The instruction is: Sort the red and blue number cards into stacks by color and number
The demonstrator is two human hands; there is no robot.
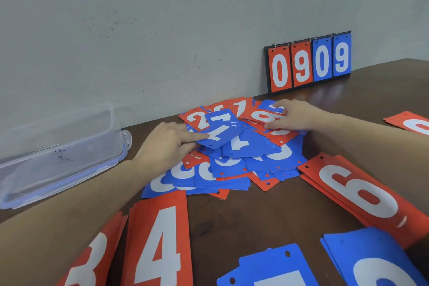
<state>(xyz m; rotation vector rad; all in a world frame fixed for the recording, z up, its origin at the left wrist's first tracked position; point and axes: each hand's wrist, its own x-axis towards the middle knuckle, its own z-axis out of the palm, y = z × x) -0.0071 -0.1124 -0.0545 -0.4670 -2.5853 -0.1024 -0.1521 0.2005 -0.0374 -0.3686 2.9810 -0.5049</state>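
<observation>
A mixed pile of red and blue number cards (243, 153) lies in the middle of the brown table. My left hand (167, 144) pinches a blue 7 card (219, 134) at the pile's left side. My right hand (294, 115) grips a red 8 card (260, 116) at the pile's far right. Sorted stacks lie near me: red 3 (92, 260), red 4 (160, 241), red 6 (362, 193), a blue 7 card (269, 269) and a blue stack (371, 260) at the bottom right.
A clear plastic box (58, 153) stands at the left by the wall. A flip scoreboard (308, 62) reading 0909 leans against the wall at the back right. A single red card (411, 123) lies at the right edge.
</observation>
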